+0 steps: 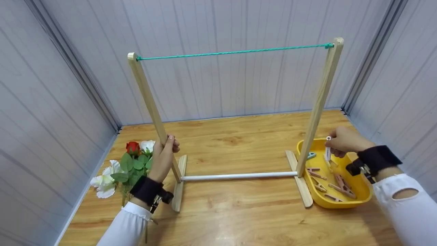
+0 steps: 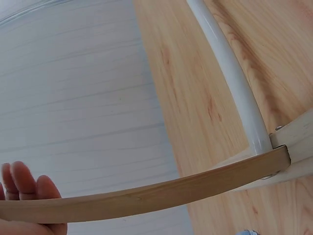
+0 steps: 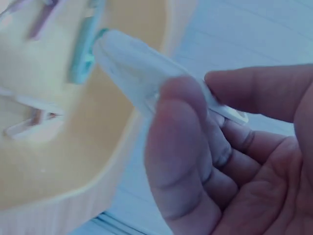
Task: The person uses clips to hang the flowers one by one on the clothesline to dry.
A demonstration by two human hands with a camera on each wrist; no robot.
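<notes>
Head view: right hand point(image 1: 344, 141) fingers pinch a white clothespin point(image 1: 328, 149) (above the yellow tray point(image 1: 362, 200)); left hand point(image 1: 163, 159) grips the wooden post point(image 1: 150, 106).

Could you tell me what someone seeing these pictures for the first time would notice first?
Most striking is the wooden rack in the middle of the table, with a green cord strung between its two posts. The left hand grips the left post, while the right hand pinches a white clothespin above the yellow tray of pegs at the right. Artificial roses lie at the left edge.
</notes>
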